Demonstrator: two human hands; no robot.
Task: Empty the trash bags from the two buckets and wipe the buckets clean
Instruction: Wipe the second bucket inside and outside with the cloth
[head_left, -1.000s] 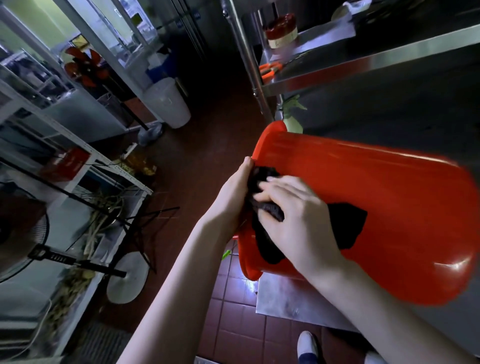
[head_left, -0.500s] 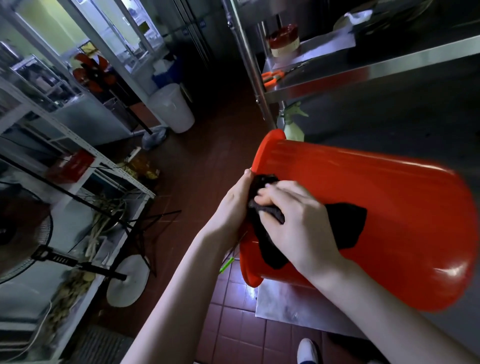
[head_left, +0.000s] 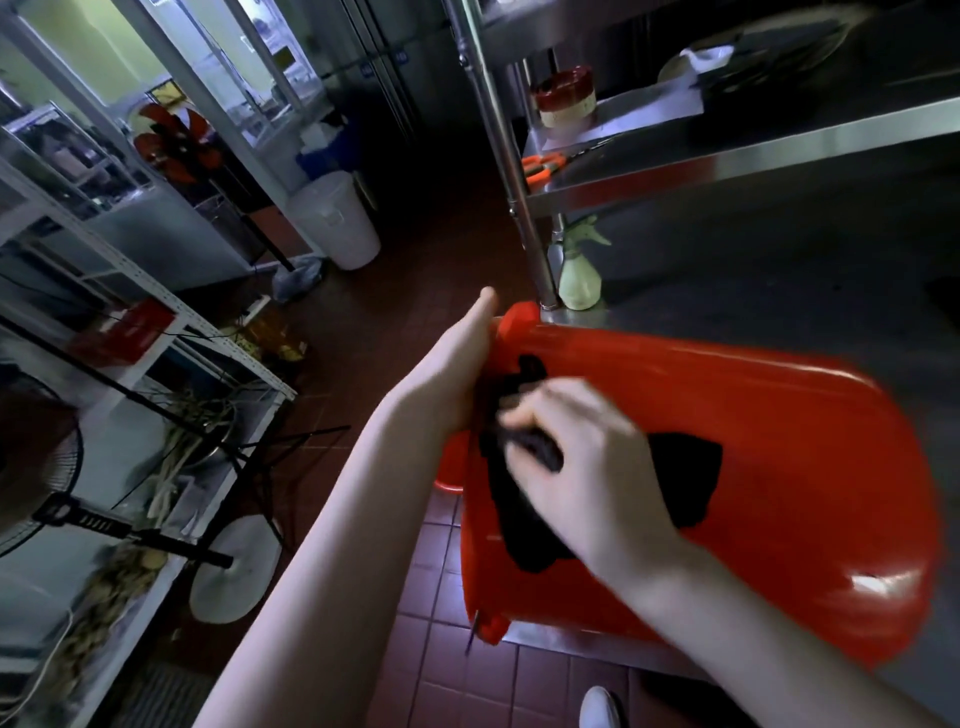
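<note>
Red bucket (head_left: 769, 467) is seen lying on its side in the right half of the frame, on the edge of a steel table (head_left: 587, 642), with its rim turned to the left and hanging over the tiled floor (head_left: 436, 561). Its closed bottom is pointed to the lower right of the frame. At the upper end the rim is found just beside the steel post (head_left: 519, 197) of the shelf, and a pale spray bottle (head_left: 579, 270) is standing near that post, close behind the bucket. To the left of the rim an open strip of floor is left, which is bordered by the white shelving (head_left: 171, 312) in the left part of the frame. A white lidded bin (head_left: 337, 218) is placed well apart, in the upper middle.

The bucket is shiny red plastic, and bright reflections are seen along its upper side and near its bottom. A black cloth (head_left: 524, 525) is spread over its outer wall, from the rim to the middle.

The rim is held by the left hand (head_left: 452, 379); the thumb is stretched up along it, and the other fingers are hidden behind the rim, so their state cannot be told. The cloth is pressed on the wall by the right hand (head_left: 587, 467), and a fold of it is gripped by the curled fingers (head_left: 524, 415), which are blurred.
</note>
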